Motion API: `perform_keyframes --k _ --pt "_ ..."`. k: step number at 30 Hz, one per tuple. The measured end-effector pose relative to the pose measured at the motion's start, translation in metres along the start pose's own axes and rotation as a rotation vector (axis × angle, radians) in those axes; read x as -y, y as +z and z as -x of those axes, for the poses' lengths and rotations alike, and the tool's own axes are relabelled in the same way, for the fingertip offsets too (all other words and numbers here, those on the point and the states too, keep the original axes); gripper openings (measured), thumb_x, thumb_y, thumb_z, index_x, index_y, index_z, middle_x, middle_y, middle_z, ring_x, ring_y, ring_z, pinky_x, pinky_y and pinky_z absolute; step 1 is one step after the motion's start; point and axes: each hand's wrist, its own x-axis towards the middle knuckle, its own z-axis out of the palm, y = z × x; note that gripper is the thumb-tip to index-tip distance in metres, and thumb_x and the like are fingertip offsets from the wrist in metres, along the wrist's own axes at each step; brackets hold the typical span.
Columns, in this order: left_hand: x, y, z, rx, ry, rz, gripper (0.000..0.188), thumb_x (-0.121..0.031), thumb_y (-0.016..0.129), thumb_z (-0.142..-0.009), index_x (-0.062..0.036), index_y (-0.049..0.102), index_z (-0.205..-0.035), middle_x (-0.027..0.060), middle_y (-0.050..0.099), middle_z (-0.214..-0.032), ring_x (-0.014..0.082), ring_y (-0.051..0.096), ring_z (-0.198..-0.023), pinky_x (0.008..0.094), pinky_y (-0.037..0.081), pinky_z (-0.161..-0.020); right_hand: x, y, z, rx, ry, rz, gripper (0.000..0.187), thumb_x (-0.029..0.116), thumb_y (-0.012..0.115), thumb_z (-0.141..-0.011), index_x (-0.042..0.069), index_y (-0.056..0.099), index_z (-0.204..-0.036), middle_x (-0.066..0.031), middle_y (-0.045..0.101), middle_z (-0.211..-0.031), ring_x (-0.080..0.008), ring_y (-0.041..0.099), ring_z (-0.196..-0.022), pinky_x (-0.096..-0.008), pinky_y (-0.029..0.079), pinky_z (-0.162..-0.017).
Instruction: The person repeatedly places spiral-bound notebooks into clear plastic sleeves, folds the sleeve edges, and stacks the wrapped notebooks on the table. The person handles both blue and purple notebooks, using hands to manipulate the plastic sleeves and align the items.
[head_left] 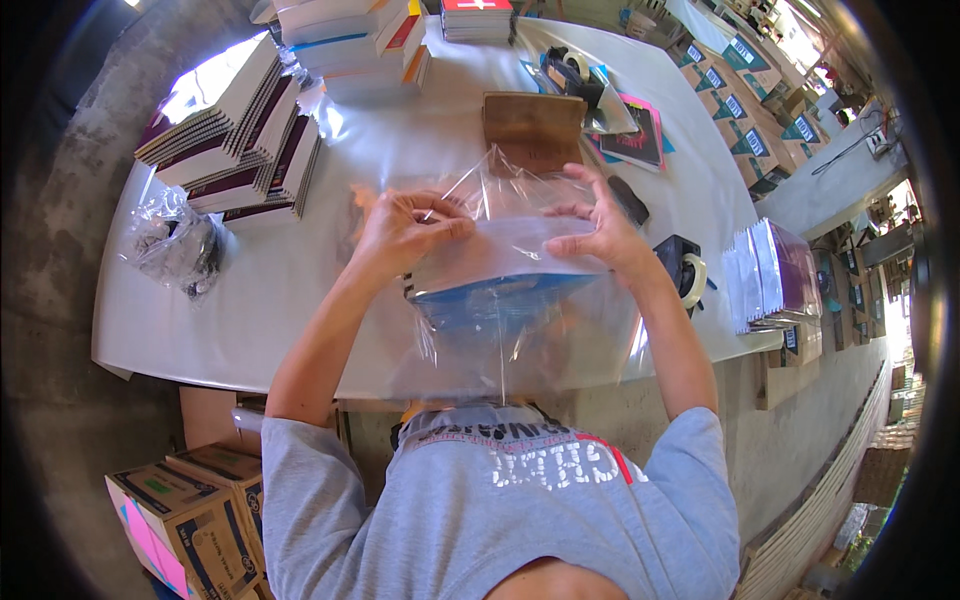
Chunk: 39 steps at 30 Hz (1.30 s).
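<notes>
In front of me on the table lies a white and blue booklet or stack of sheets [500,288], covered by a loose, shiny clear plastic wrap [490,195]. The wrap rises to a peak beyond the booklet and hangs toward the near table edge. My left hand [415,228] is closed in a pinch on the plastic at the booklet's left far side. Over the right far side, my right hand [600,228] has its thumb and fingers spread apart, with the thumb close to the white surface. Just beyond the wrap stands a brown cardboard box or block [533,130].
Spiral-bound books [235,140] are piled at the left, beside crumpled clear plastic [175,240]. More thick books [355,50] stand at the back. Tape dispensers [682,270] [575,70] sit on the right side. Wrapped books [772,275] stand at the right edge; cartons [205,515] are below left.
</notes>
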Motion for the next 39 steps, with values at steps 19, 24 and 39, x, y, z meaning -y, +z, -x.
perform_keyframes --k 19,24,39 --pt "0.002 -0.008 0.016 0.098 0.148 -0.091 0.080 -0.021 0.079 -0.071 -0.0062 0.037 -0.137 0.0166 0.059 -0.117 0.0209 0.056 -0.109 0.0311 0.052 -0.076 0.013 -0.007 -0.011 0.131 0.013 0.314 0.013 0.011 0.073 -0.072 0.002 0.072 -0.081 -0.0050 0.068 -0.075 -0.0084 0.060 -0.073 -0.0227 0.045 -0.067" --pt "-0.025 -0.002 0.021 0.069 -0.042 -0.459 0.049 -0.011 0.074 -0.071 -0.0037 0.058 -0.116 0.0079 0.069 -0.093 0.0224 0.058 -0.109 0.0351 0.047 -0.081 0.026 -0.001 -0.013 0.227 -0.455 0.754 0.017 0.015 0.073 -0.071 0.006 0.070 -0.085 -0.0022 0.068 -0.089 -0.0155 0.061 -0.086 -0.0315 0.042 -0.084" --pt "0.037 0.033 0.056 -0.420 1.146 -1.076 0.012 -0.019 0.072 -0.075 -0.0229 0.071 -0.087 -0.0077 0.069 -0.097 0.0113 0.064 -0.092 0.0342 0.027 -0.097 -0.007 0.060 0.073 -0.260 -0.559 1.227 0.046 0.038 0.061 -0.081 0.010 0.060 -0.117 -0.0049 0.057 -0.123 -0.0178 0.052 -0.115 -0.0503 0.019 -0.108"
